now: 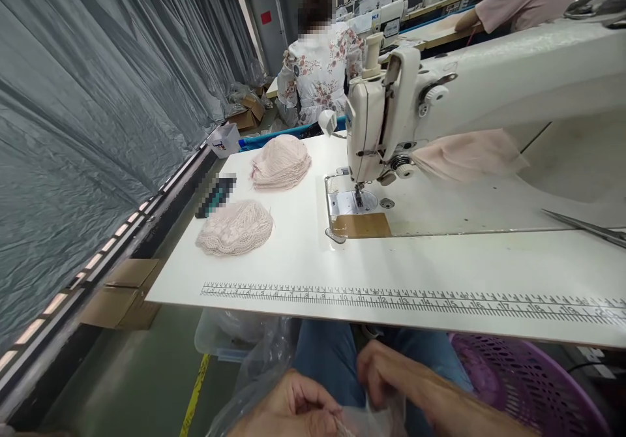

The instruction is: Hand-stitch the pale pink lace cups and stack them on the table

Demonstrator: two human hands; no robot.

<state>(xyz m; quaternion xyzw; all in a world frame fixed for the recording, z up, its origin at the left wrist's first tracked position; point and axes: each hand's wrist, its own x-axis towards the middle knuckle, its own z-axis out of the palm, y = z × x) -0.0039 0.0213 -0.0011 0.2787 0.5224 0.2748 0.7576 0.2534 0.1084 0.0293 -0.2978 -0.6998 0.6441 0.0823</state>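
Low in the view, over my lap, my left hand point(296, 406) is closed in a pinch on a clear plastic bag point(362, 421). A bit of beige, lace-like material shows by its fingertips, partly cut off by the frame's lower edge. My right hand point(384, 368) has its fingers curled down onto the same bag, to the right of the left hand. Above them on the white table lie a beige lace cup piece point(235, 228) and, farther back, a stack of similar cup pieces point(280, 162).
A white sewing machine point(386, 111) stands on the table point(293, 267), which has a printed ruler along its front. Scissors point(584, 227) lie at right, near beige fabric point(469, 153). A purple basket point(533, 385) and a clear bin point(220, 339) sit below. A person point(317, 65) sits ahead.
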